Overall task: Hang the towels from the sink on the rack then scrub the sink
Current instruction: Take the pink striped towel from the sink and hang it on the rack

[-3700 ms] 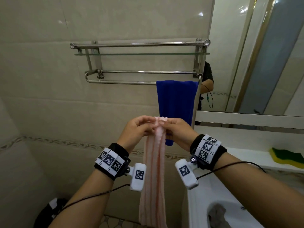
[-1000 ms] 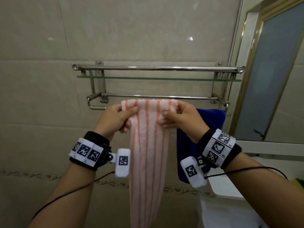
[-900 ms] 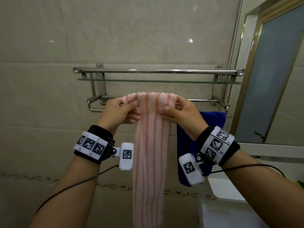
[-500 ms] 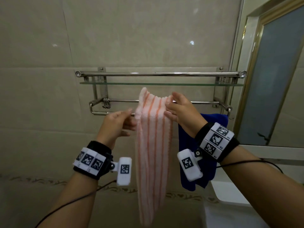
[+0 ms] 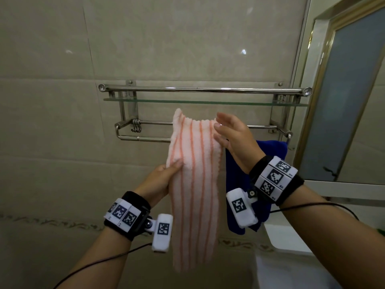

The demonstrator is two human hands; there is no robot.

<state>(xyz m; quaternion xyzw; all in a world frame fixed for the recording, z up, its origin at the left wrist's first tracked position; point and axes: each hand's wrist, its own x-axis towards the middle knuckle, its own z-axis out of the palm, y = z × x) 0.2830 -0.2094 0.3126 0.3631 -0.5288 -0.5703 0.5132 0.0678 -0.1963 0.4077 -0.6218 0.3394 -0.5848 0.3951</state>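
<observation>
nearest to me, my left hand (image 5: 164, 178) pinches the left edge of the pink striped towel (image 5: 193, 174), thumb on the front and fingers hidden behind the cloth, low enough that i can tug the hanging length straight. my right hand (image 5: 233, 138) is higher, at the towel's top right corner, fingers spread and loose; the palm lies against the edge, and i judge it is smoothing or steadying rather than gripping. both wrists wear black bands with white printed marker tiles, a small white block on each, and thin black cables trailing back along my arms.

the towel is soft, nubbly terry, pale pink with thin orange stripes running its length, long and narrow, its top edge rumpled into a small peak at the left. it goes up in front of the lower rail of the rack (image 5: 204, 89); whether it is fully draped over i cannot tell, because the cloth hides the bar there. just right of it the blue towel (image 5: 270, 151) hangs from the same rail, darker and smoother, partly behind my right wrist.

further back the rack is polished steel tube, with a glass shelf (image 5: 187, 101) under the top bar and small hooks (image 5: 135, 126) at the left. behind it, glossy beige wall tiles; at far right a gold-framed mirror (image 5: 343, 101). the sink is out of view, so the scrubbing is not yet begun.
</observation>
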